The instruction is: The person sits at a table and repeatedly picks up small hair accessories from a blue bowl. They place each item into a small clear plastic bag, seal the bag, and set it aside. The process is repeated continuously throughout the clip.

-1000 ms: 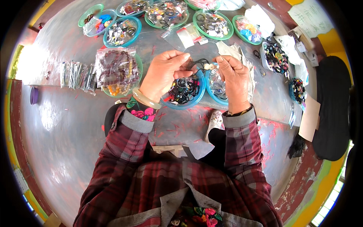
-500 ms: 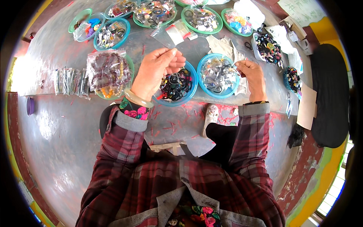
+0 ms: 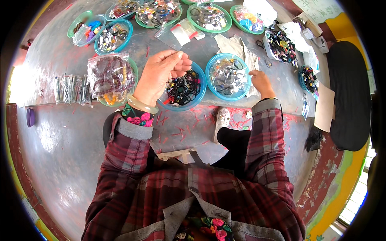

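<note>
My left hand, with a pale bangle on its wrist, hangs over the left edge of a blue basin full of mostly black elastic hair ties. Its thumb meets the index finger while the other fingers curl; anything pinched there is too small to make out. My right hand is closed beside the right rim of a second blue basin. Inside that one lie clear plastic packets with dark loops and small pale pieces. Whatever the right fingers hold is hidden.
Left of my left hand lies a clear bag of dark red beads on a green basin, beside a row of slim packets. More basins line the far side. Grey cloth, scissors and a white tray of hair ties are farther right.
My right hand has moved slightly down and left, its fingers turning more out of sight. The left hand keeps its pinch. The whole view has shifted a little.
</note>
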Demonstrator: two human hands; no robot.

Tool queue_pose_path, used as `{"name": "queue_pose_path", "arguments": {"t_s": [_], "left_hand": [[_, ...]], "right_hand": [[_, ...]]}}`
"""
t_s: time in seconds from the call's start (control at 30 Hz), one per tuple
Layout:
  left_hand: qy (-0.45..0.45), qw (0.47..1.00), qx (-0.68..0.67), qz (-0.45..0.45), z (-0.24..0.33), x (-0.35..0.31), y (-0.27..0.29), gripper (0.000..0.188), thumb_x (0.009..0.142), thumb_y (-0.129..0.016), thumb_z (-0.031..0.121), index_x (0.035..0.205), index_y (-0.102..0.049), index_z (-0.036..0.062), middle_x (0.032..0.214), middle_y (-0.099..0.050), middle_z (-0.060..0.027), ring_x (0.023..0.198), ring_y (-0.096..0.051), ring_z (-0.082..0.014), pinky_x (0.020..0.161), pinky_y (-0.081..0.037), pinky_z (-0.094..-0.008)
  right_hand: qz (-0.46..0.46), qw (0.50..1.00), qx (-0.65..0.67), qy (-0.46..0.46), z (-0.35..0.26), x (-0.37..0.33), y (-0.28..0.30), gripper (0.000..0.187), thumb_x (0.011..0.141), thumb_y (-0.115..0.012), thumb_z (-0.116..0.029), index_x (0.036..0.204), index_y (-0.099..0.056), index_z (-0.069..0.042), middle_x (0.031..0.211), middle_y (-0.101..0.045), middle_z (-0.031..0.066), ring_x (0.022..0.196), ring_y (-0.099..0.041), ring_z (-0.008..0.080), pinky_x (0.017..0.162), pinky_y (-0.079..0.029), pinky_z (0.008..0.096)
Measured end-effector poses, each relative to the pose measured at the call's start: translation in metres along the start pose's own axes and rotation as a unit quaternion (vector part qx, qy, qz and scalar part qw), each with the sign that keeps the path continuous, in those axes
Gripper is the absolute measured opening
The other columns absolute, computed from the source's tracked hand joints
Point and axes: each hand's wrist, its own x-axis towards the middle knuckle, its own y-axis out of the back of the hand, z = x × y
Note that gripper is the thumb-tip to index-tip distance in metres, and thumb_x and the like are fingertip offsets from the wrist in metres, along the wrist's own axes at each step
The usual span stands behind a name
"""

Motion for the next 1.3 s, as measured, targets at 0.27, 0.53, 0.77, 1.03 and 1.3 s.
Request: {"name": "queue_pose_path", "arguments": {"t_s": [0.27,0.53,0.77,1.03,1.3], "left_hand": [[-0.046,0.997,-0.030,0.060,0.002,-0.001,0.005,0.025,0.091,-0.048,0.020,0.100,-0.056,-0.0024,0.094,-0.063,-0.0141,0.085,-0.062,-0.0192,0.071,-0.049,-0.0262],[-0.201,0.953,-0.149,0.171,0.039,-0.015,0.034,0.024,0.089,-0.051,0.019,0.095,-0.057,-0.0036,0.092,-0.063,-0.0171,0.087,-0.061,-0.0245,0.072,-0.047,-0.0288],[-0.225,0.916,-0.275,0.186,0.039,-0.016,0.071,0.020,0.086,-0.054,0.015,0.092,-0.057,-0.0036,0.092,-0.062,-0.0174,0.088,-0.061,-0.0276,0.072,-0.048,-0.0293],[-0.195,0.920,-0.294,0.172,0.036,-0.015,0.072,0.021,0.086,-0.055,0.017,0.093,-0.056,-0.0028,0.092,-0.062,-0.0161,0.088,-0.060,-0.0266,0.073,-0.048,-0.0293],[-0.172,0.925,-0.301,0.157,0.038,-0.022,0.075,0.022,0.085,-0.056,0.018,0.094,-0.056,-0.0029,0.093,-0.061,-0.0169,0.089,-0.060,-0.0260,0.072,-0.047,-0.0281]], "right_hand": [[0.094,0.994,-0.061,0.009,-0.045,0.008,0.006,0.023,0.078,-0.047,-0.015,0.088,-0.067,-0.010,0.087,-0.064,0.0154,0.086,-0.059,0.0334,0.076,-0.046,0.0403],[0.059,0.977,-0.029,0.201,-0.167,-0.027,-0.035,0.023,0.079,-0.054,-0.025,0.069,-0.060,-0.005,0.072,-0.060,0.0148,0.069,-0.059,0.0342,0.061,-0.047,0.0423],[-0.151,0.950,-0.009,0.273,-0.217,-0.047,-0.122,0.024,0.077,-0.053,-0.027,0.076,-0.062,-0.004,0.080,-0.060,0.0172,0.078,-0.059,0.0335,0.068,-0.046,0.0432],[-0.152,0.963,-0.025,0.220,-0.248,-0.049,-0.188,0.032,0.076,-0.058,-0.029,0.084,-0.061,0.002,0.085,-0.060,0.0214,0.082,-0.060,0.0351,0.073,-0.047,0.0438],[-0.145,0.971,-0.072,0.176,-0.245,-0.039,-0.224,0.027,0.073,-0.054,-0.025,0.073,-0.065,0.000,0.078,-0.061,0.0220,0.076,-0.060,0.0376,0.070,-0.048,0.0452]]}}
